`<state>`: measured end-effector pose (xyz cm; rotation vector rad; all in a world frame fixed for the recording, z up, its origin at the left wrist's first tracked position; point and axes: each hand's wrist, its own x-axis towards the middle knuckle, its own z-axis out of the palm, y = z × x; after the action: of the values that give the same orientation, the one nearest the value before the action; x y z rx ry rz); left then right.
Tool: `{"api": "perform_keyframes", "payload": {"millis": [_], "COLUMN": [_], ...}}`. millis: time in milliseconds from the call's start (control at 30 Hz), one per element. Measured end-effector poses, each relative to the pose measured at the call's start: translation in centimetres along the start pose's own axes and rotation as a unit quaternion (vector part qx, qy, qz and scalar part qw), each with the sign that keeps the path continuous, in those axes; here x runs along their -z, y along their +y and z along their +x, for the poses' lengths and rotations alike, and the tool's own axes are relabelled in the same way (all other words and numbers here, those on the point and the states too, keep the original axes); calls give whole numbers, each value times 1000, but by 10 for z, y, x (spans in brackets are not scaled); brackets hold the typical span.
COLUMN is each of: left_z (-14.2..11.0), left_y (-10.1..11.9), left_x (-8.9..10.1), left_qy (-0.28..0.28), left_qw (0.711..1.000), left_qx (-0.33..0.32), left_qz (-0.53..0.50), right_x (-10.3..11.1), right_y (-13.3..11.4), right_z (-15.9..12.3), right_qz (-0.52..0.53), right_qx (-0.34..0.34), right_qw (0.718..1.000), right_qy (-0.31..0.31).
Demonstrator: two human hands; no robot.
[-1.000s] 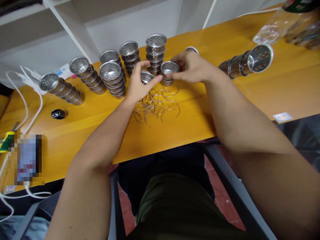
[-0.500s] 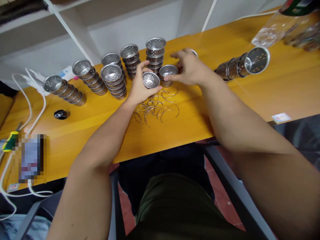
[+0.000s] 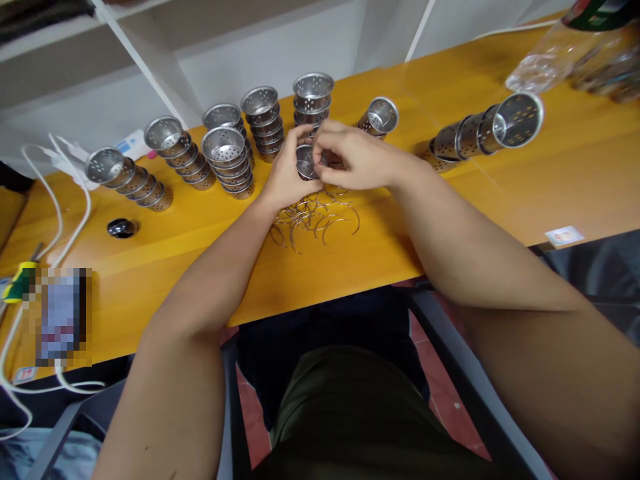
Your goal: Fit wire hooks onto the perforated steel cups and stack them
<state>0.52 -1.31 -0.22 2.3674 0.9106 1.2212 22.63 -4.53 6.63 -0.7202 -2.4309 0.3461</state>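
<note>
My left hand (image 3: 284, 175) is wrapped round a small perforated metal cup (image 3: 305, 162), held just above the orange table (image 3: 450, 200). My right hand (image 3: 353, 157) meets it from the right, its fingers pinched at the cup's rim; what they pinch is hidden. Directly below both hands lies a loose pile of curved wire handles (image 3: 313, 215). Behind the hands stands a stack of the same cups (image 3: 311, 99).
More cup stacks stand or lean at the left (image 3: 225, 160) (image 3: 131, 179). A single cup (image 3: 380, 117) lies on its side, and a long stack (image 3: 487, 130) lies at the right. A clear plastic bottle (image 3: 560, 50), a black knob (image 3: 120, 228), white cables (image 3: 65, 200) and a screwdriver (image 3: 17, 288) also lie about.
My left hand lifted a cup from the table. My right hand left the other cup beside it and came left to join the held cup.
</note>
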Motion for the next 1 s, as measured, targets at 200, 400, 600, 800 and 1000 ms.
{"api": "perform_keyframes", "payload": {"millis": [200, 400, 600, 800, 1000], "left_z": [0, 1, 3, 1, 0], "left_y": [3, 5, -2, -10, -15], "left_x": [2, 8, 7, 5, 10], "left_qy": [-34, -36, -23, 7, 52], "left_qw": [999, 998, 998, 999, 998], "left_qx": [-7, 2, -19, -10, 14], "left_qz": [39, 42, 56, 37, 23], "right_x": [10, 13, 5, 22, 25], "right_y": [-3, -2, -1, 3, -3], "right_z": [-1, -1, 2, -7, -11], "right_qz": [24, 103, 168, 373, 328], "right_qx": [0, -62, -84, -82, -25], "right_qw": [999, 993, 982, 924, 920], "right_qy": [-33, -14, 36, -19, -214]}}
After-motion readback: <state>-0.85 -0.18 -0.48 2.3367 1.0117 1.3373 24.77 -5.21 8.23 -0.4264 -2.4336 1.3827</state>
